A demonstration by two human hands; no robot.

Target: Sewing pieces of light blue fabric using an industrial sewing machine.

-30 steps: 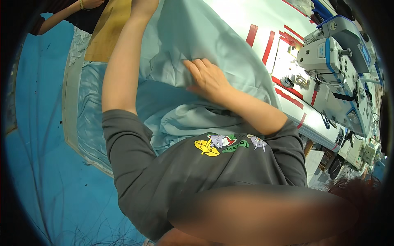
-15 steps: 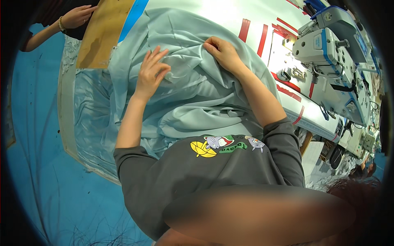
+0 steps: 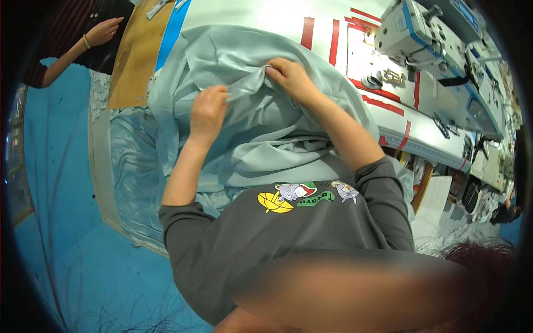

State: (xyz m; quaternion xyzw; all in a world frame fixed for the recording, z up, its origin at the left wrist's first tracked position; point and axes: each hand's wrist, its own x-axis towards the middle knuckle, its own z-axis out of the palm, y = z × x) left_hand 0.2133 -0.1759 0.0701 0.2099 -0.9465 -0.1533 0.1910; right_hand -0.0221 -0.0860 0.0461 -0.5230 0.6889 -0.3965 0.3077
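A large pale blue-green satin fabric (image 3: 277,139) lies bunched over the table edge and across my lap. My left hand (image 3: 209,114) is closed on a piece of it at the left, fingers curled. Slightly farther right, my right hand (image 3: 290,79) pinches the same fabric between thumb and fingers. A stretch of cloth runs fairly taut between the two hands, with loose folds around and below it. The exact edge inside each grip is too small to make out.
On the right stands a white sewing machine (image 3: 411,39). Red tape strips (image 3: 334,43) mark the white table (image 3: 250,14). At far left, a co-worker's hand (image 3: 104,31) is beside a brown board (image 3: 133,61). More fabric lies in a trough (image 3: 99,166) at left.
My left hand has gone from spread fingers to closed on the fabric. The cloth between my hands is now drawn straighter. The whole view has shifted somewhat.
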